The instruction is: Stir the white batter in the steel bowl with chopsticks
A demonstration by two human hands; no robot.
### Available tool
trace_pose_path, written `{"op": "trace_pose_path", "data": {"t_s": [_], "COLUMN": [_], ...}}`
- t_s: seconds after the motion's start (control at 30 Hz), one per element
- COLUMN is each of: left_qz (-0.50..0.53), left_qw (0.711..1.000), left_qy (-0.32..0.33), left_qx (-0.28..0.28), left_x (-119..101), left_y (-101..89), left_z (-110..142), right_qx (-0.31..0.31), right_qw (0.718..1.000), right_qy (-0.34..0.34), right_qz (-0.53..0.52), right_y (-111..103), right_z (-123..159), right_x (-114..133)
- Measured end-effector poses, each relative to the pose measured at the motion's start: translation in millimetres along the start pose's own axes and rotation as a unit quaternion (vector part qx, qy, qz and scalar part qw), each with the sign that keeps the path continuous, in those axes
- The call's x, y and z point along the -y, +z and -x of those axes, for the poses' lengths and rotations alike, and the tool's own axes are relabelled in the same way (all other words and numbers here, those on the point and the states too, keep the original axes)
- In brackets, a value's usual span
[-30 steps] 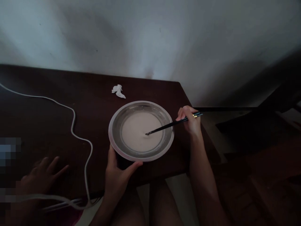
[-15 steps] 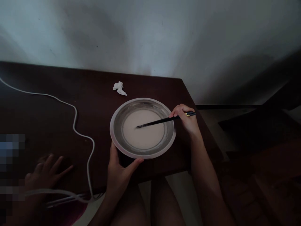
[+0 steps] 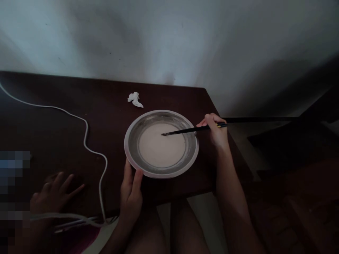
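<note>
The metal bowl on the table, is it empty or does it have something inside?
Not empty. The metal bowl holds a pale, smooth liquid across its bottom, and the chopsticks dip into it.

A round metal bowl (image 3: 161,144) sits upright near the table's (image 3: 53,134) right front corner, holding smooth white liquid. Dark chopsticks (image 3: 194,130) slant over its right rim, tips dipped in.
</note>
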State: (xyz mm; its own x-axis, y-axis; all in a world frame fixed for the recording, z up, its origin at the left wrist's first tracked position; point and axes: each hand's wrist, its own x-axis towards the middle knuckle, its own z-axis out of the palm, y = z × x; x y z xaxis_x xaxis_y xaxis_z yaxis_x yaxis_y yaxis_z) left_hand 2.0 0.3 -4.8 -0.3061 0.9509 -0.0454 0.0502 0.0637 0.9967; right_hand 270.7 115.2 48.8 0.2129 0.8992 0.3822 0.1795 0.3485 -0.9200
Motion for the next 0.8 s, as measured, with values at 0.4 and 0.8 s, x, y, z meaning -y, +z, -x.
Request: {"op": "trace_pose_path", "data": {"t_s": [0.4, 0.8], "left_qz": [-0.032, -0.042], "left_qw": [0.999, 0.999], "left_qy": [0.025, 0.033], "left_qx": [-0.004, 0.002], "left_x": [-2.5, -0.7], "left_y": [-1.0, -2.9], "left_z": [0.2, 0.4], "right_qx": [-0.013, -0.028], "right_qw": [1.0, 0.999], "right_qy": [0.006, -0.001], "right_qz": [-0.023, -0.017], "right_y": [1.4, -0.3], "right_z": [-0.6, -0.3], "right_x": [-1.7, -0.5]}}
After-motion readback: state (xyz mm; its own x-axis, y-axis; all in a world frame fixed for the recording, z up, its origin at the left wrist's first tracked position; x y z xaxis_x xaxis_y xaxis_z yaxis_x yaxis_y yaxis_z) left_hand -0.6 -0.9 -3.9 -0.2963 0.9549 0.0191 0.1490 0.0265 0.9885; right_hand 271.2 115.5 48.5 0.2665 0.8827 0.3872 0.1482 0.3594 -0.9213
